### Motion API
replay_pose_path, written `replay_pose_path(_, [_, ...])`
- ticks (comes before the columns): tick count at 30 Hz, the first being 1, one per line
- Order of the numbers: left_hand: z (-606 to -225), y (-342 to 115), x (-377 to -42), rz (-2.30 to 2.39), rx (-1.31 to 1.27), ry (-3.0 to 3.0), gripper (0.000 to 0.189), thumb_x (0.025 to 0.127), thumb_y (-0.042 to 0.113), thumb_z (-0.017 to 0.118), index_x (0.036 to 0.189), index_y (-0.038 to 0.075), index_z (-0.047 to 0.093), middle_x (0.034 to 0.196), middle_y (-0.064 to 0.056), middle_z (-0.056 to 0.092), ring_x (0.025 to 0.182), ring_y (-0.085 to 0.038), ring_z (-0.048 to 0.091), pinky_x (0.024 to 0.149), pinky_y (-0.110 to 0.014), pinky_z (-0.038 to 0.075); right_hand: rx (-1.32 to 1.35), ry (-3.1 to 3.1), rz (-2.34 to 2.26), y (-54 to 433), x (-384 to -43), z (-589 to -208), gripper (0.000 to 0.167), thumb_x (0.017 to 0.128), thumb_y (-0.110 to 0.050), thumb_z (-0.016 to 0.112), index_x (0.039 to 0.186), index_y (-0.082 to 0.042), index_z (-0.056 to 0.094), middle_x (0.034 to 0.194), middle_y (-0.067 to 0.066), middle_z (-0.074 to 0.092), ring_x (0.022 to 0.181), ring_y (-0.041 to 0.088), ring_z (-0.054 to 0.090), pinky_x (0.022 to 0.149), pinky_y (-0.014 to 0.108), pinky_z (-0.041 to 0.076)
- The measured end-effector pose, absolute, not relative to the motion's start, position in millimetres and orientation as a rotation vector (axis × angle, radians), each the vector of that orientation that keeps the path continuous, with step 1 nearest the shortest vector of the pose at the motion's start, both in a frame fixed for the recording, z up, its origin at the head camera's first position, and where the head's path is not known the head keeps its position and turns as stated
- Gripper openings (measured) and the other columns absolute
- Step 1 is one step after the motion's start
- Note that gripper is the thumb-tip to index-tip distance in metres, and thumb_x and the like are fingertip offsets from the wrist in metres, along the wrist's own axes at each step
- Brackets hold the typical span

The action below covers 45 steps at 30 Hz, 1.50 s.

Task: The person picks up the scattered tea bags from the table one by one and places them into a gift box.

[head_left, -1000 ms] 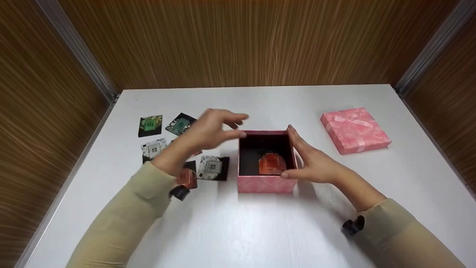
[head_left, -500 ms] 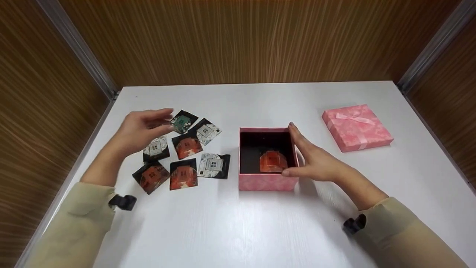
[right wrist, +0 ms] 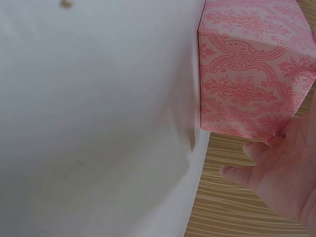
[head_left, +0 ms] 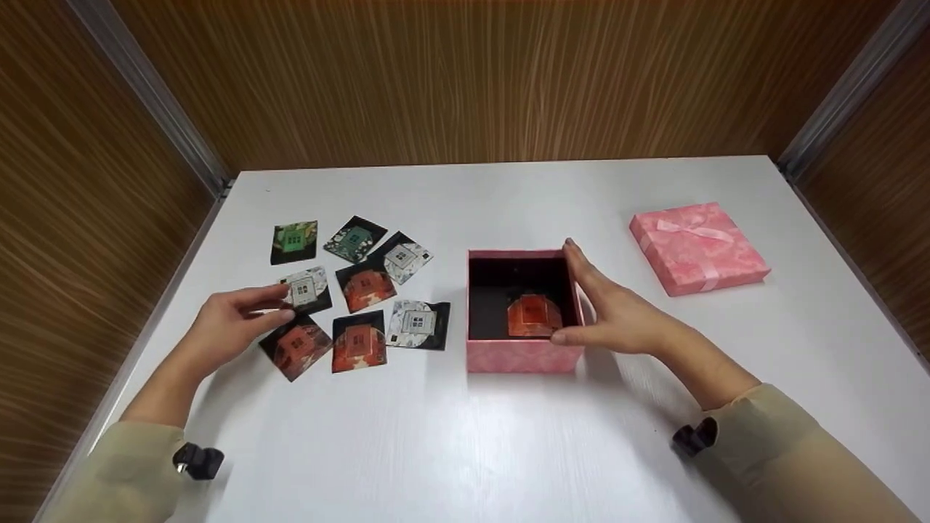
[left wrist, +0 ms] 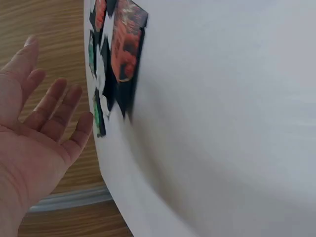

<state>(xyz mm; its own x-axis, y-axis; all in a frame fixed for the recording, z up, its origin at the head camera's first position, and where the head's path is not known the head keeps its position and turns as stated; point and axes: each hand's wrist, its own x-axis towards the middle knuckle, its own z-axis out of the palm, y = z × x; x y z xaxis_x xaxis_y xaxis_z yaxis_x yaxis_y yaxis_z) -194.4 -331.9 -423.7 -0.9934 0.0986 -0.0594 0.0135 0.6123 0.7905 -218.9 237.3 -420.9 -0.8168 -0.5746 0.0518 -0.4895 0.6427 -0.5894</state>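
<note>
My left hand (head_left: pixel 236 319) is beside a white-and-black square packet (head_left: pixel 305 289); its fingertips are at that packet's left edge, thumb apart from the forefinger. Whether they touch it is unclear. In the left wrist view the fingers are spread, with nothing in the palm. My right hand (head_left: pixel 617 316) holds the open pink gift box (head_left: pixel 519 357) at its right side, thumb at the front rim and forefinger along to the back corner. Inside the dark box lies an orange packet (head_left: pixel 534 316) near the front right. A brown-orange packet (head_left: pixel 296 349) lies just below the left hand.
Several more packets lie left of the box, among them a green one (head_left: pixel 294 242), a dark green one (head_left: pixel 355 240) and an orange one (head_left: pixel 359 341). The pink lid (head_left: pixel 699 248) with a ribbon bow rests at the right. Wood-grain panels (head_left: pixel 465 87) enclose the white table (head_left: pixel 465 443).
My left hand has moved from above the box, left over the packets, then down to the white-and-black packet. The right hand stays on the box.
</note>
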Motion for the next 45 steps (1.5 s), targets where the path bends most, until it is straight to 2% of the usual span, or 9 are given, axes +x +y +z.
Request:
replay_pose_path(2, [-428.6,-336.5,-190.6,1.338,0.088,2.722,0.058,0.098,0.028,0.08,0.147,0.002,0.062,0.144,-0.023,0.062,0.128,-0.04,0.063,0.09,-0.015,0.052,-0.883,2.717,-0.908,237.1,-219.1,-420.8,0.126,0.088,-0.054,0.083,0.172,-0.017,-0.004,0.178,0.008,-0.005,0.161,0.034,0.014,0.124,0.06,0.023])
replay_pose_path(5, [-434.8,-341.6,-186.3,1.298,0.068,2.702,0.061,0.097,0.03,0.081,0.148,0.003,0.062,0.147,-0.024,0.06,0.135,-0.045,0.057,0.104,-0.032,0.052,-0.884,2.713,-0.907,236.5,-219.6,-421.1,0.127,0.088,-0.054,0.083,0.172,-0.015,-0.004,0.178,0.008,-0.005,0.161,0.033,0.013,0.125,0.059,0.022])
replay_pose_path(8, [-441.3,-345.7,-183.5,1.241,0.076,2.691,0.064,0.094,0.032,0.084,0.148,0.004,0.062,0.15,-0.025,0.057,0.142,-0.047,0.049,0.117,-0.052,0.041,-0.888,2.712,-0.907,235.9,-220.2,-421.5,0.127,0.088,-0.054,0.083,0.171,-0.014,-0.004,0.178,0.009,-0.005,0.161,0.033,0.013,0.125,0.059,0.021])
replay_pose_path(10, [-445.5,-348.2,-182.3,1.222,0.091,2.686,0.065,0.092,0.03,0.086,0.147,0.004,0.063,0.151,-0.025,0.056,0.146,-0.047,0.044,0.119,-0.057,0.035,-0.888,2.71,-0.91,235.3,-220.5,-421.7,0.127,0.088,-0.054,0.083,0.171,-0.013,-0.004,0.178,0.009,-0.005,0.161,0.033,0.013,0.125,0.059,0.021])
replay_pose_path(16, [-455.6,-355.2,-182.3,1.217,0.196,2.699,0.063,0.09,0.021,0.088,0.143,-0.001,0.064,0.149,-0.027,0.054,0.145,-0.047,0.042,0.12,-0.061,0.031,-0.868,2.699,-0.907,233.3,-220.2,-421.4,0.128,0.088,-0.055,0.083,0.171,-0.015,-0.005,0.178,0.005,-0.007,0.161,0.033,0.014,0.126,0.058,0.021])
replay_pose_path(21, [-457.4,-355.8,-182.9,1.184,0.243,2.708,0.067,0.088,0.022,0.09,0.144,-0.002,0.063,0.147,-0.029,0.049,0.142,-0.05,0.04,0.119,-0.066,0.029,-0.86,2.697,-0.904,234.0,-219.2,-420.5,0.128,0.088,-0.055,0.083,0.171,-0.016,-0.006,0.178,0.004,-0.007,0.161,0.03,0.011,0.126,0.057,0.02])
replay_pose_path(25, [-457.3,-353.3,-182.7,1.137,0.26,2.734,0.07,0.086,0.024,0.091,0.145,-0.002,0.063,0.146,-0.03,0.046,0.141,-0.052,0.037,0.117,-0.07,0.029,-0.874,2.704,-0.904,234.9,-219.7,-420.8,0.127,0.089,-0.054,0.083,0.171,-0.012,-0.005,0.178,0.006,-0.007,0.162,0.031,0.01,0.126,0.058,0.019])
replay_pose_path(32, [-460.0,-349.6,-183.5,1.052,0.28,2.791,0.071,0.083,0.027,0.094,0.143,0.0,0.066,0.145,-0.03,0.045,0.138,-0.051,0.037,0.112,-0.066,0.031,-0.881,2.705,-0.91,235.1,-221.3,-420.2,0.127,0.089,-0.054,0.083,0.171,-0.009,-0.004,0.178,0.008,-0.006,0.161,0.032,0.011,0.126,0.059,0.019])
replay_pose_path(45, [-461.0,-348.9,-187.0,1.021,0.307,2.777,0.072,0.084,0.026,0.093,0.146,0.003,0.064,0.133,-0.024,0.053,0.129,-0.047,0.043,0.109,-0.064,0.034,-0.875,2.71,-0.919,237.0,-219.9,-421.7,0.128,0.088,-0.054,0.083,0.171,-0.014,-0.006,0.178,0.01,-0.005,0.161,0.033,0.012,0.126,0.059,0.02])
